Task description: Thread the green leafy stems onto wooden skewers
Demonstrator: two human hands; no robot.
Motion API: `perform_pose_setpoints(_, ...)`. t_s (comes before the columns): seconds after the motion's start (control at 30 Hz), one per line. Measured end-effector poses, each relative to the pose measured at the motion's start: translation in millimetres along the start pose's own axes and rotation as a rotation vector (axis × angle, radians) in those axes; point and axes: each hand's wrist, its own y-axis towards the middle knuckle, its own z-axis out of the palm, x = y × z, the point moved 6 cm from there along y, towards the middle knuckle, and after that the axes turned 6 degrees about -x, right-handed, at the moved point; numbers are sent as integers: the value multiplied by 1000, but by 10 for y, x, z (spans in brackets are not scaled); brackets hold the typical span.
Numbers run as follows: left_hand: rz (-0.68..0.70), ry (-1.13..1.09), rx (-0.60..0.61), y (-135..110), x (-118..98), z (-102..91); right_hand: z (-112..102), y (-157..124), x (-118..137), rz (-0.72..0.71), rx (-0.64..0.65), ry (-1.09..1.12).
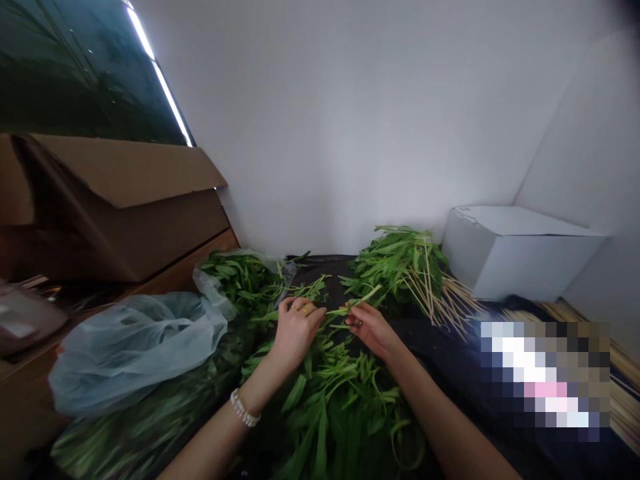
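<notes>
Head view, left hand (296, 328) and right hand (370, 328) each pinched on one leafy green stem (345, 310) above the loose greens pile (330, 393) at the black table's (440, 353) near edge, skewered greens (405, 267) toward the far edge, plastic bag (135, 347) left.

One left hand (296, 327), one right hand (373, 328), one cardboard box (125, 213), one white box (515, 257)

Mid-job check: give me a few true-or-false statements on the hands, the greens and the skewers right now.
1. The left hand and right hand both pinch one green stalk. True.
2. The skewers lie left of the hands. False: they lie to the right.
3. A plastic bag lies on the left. True.
4. The cardboard box stands on the right. False: it is on the left.
</notes>
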Motion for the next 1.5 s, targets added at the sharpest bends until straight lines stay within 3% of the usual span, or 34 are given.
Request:
perform_pose_setpoints(0.27, 28, 61, -16, -10, 105, -95, -81, 35, 17, -20, -116, 17)
perform_pose_setpoints(0.5, -20, 10, -9, -27, 141, -116, -45, 28, -4, -34, -107, -81)
perform_pose_setpoints(0.6, -188, -115, -25, -33, 259, -84, -28, 34, -34, -35, -92, -91)
perform_pose_setpoints(0.7, -485, -371, -57, -66, 544, -27, -61, 56, -28, -41, -95, -73)
perform_pose_setpoints(0.8, -795, -597, -195, -156, 906, -23, -159, 85, 31, -60, -150, -28)
perform_pose_setpoints(0.87, -870, -679, -275, -195, 1064, -50, -218, 100, 68, -68, -179, -5)
perform_pose_setpoints(1.03, -851, -749, -211, -193, 1088, -41, -259, 109, 73, -63, -186, -8)
perform_pose_setpoints(1.37, -692, -674, -78, -63, 731, 34, -243, 92, 51, -48, -153, -48)
perform_pose_setpoints(1.5, -631, -706, 41, -88, 572, 150, -225, 98, 32, -34, -127, -28)
